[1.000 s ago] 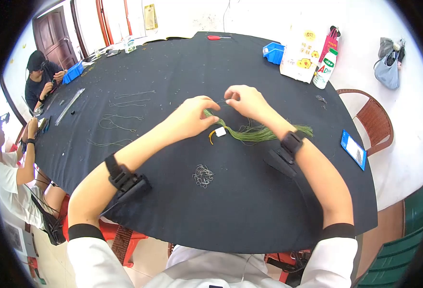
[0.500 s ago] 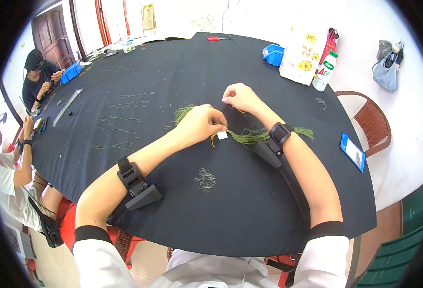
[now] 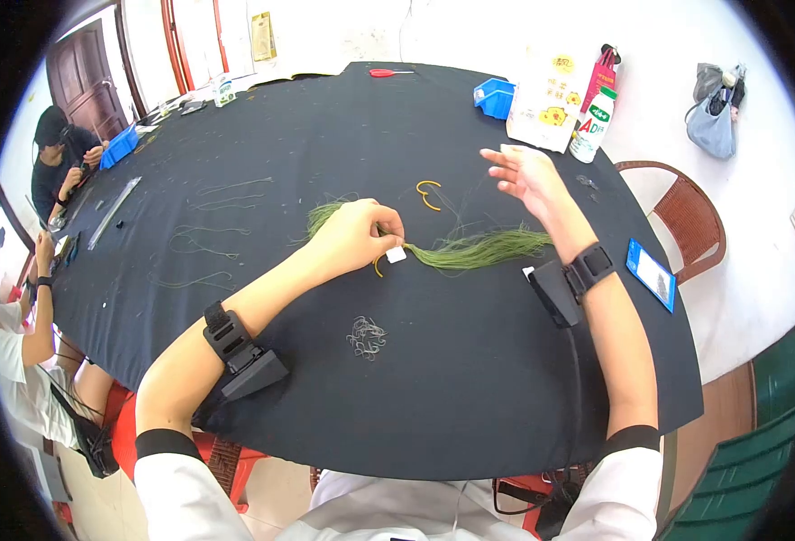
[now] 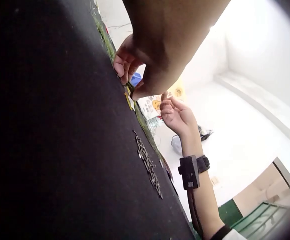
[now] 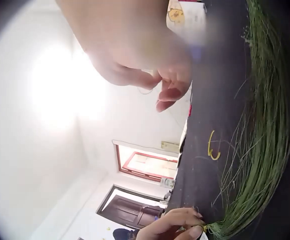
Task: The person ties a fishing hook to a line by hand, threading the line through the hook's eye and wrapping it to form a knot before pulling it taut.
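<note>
A bundle of thin green strands [image 3: 483, 250] lies across the black table. My left hand [image 3: 361, 233] grips it at its gathered part, thumb against fingers, beside a white tag [image 3: 397, 255] and a yellow tie [image 3: 379, 265]. The rest of the bundle fans out on both sides of that hand. Raised to the right, beyond the strands, is my right hand [image 3: 528, 176], its fingers loosely extended and apart from the bundle. Another curved yellow tie [image 3: 429, 195] lies by itself on the cloth, also visible in the right wrist view.
A pile of small metal hooks [image 3: 367, 337] lies near me. Several separate green strands [image 3: 201, 242] are laid out at left. Farther back stand a blue bin [image 3: 494, 97], a white bag [image 3: 542, 104] and a bottle [image 3: 594, 126]. A blue packet [image 3: 652, 274] lies at right. Two people sit at left.
My right hand has moved from near the bundle toward the right, and its fingers have loosened. A yellow tie now lies on the table behind the bundle. My left hand keeps its grip.
</note>
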Motion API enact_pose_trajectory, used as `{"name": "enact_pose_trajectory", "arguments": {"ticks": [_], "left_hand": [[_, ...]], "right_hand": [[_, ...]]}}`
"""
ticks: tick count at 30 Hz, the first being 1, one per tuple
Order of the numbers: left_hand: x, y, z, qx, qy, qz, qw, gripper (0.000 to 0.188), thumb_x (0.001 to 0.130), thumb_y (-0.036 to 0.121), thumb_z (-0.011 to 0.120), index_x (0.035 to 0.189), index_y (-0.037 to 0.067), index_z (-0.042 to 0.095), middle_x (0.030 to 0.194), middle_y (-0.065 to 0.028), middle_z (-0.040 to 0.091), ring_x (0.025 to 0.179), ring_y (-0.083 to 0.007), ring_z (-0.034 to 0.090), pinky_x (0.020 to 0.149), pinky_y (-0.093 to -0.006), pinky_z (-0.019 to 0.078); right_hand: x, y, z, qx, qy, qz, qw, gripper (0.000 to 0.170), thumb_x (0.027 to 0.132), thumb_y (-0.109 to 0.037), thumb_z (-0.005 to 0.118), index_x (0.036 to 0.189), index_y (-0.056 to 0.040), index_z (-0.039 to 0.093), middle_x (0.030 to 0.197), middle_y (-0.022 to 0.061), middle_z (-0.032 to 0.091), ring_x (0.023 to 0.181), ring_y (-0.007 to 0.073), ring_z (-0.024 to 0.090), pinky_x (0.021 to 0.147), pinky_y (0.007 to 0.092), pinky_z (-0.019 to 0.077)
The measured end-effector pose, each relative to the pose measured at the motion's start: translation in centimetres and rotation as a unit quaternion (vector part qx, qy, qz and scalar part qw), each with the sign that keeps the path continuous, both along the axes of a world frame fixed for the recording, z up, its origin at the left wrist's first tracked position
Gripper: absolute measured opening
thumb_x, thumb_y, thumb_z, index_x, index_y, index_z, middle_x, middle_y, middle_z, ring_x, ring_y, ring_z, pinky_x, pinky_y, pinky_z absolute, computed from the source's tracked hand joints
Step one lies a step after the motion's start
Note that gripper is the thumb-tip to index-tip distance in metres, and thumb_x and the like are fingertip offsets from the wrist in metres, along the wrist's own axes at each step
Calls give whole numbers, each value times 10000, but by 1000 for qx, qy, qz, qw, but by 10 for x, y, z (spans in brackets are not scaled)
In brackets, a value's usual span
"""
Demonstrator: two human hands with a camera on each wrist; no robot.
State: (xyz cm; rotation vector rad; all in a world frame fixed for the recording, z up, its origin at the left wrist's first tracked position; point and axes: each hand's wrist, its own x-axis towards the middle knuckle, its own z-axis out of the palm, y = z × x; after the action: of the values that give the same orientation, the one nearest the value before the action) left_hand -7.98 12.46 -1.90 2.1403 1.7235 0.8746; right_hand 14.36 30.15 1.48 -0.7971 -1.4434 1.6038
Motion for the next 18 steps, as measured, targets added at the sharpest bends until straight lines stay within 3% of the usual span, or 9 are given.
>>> {"name": "enact_pose_trajectory", "arguments": {"ticks": [3, 7, 13, 15, 18], "left_hand": [[0, 0, 0, -6, 3, -2, 1000, 98, 782, 134, 669, 843, 57, 667, 780, -57, 578, 645, -129, 523, 612, -280, 429], [2, 0, 0, -24, -23, 13, 999, 101, 794, 134, 665, 848, 49, 660, 765, -56, 583, 655, -131, 529, 620, -283, 435], [2, -1, -3, -10, -19, 14, 1000, 97, 804, 119, 658, 854, 35, 656, 747, -45, 585, 665, -125, 525, 628, -278, 440], [2, -2, -2, -17, -26, 16, 999, 96, 803, 114, 656, 855, 33, 656, 738, -43, 584, 665, -123, 525, 626, -277, 439], [4, -5, 2, -28, -29, 15, 999, 94, 801, 106, 655, 854, 29, 655, 728, -41, 584, 663, -121, 524, 622, -275, 437]], "right_hand": [[25, 1, 1, -18, 5, -53, 998, 135, 911, -161, 552, 937, -31, 577, 872, 75, 654, 740, 161, 623, 607, 280, 504], [55, 12, -10, -13, 27, -22, 999, 119, 891, -133, 572, 847, -24, 589, 777, 57, 623, 691, 150, 610, 602, 270, 510], [103, 21, -17, 15, 16, -63, 998, 104, 879, -107, 579, 819, -26, 601, 739, 43, 612, 634, 129, 596, 602, 241, 507], [131, 29, -11, 58, 8, -99, 993, 81, 868, -84, 566, 818, -37, 609, 706, 23, 582, 596, 101, 552, 555, 229, 471], [173, 34, 6, 115, 31, -238, 964, 85, 853, -60, 549, 800, -14, 596, 696, 30, 567, 595, 103, 527, 524, 231, 431]]}}
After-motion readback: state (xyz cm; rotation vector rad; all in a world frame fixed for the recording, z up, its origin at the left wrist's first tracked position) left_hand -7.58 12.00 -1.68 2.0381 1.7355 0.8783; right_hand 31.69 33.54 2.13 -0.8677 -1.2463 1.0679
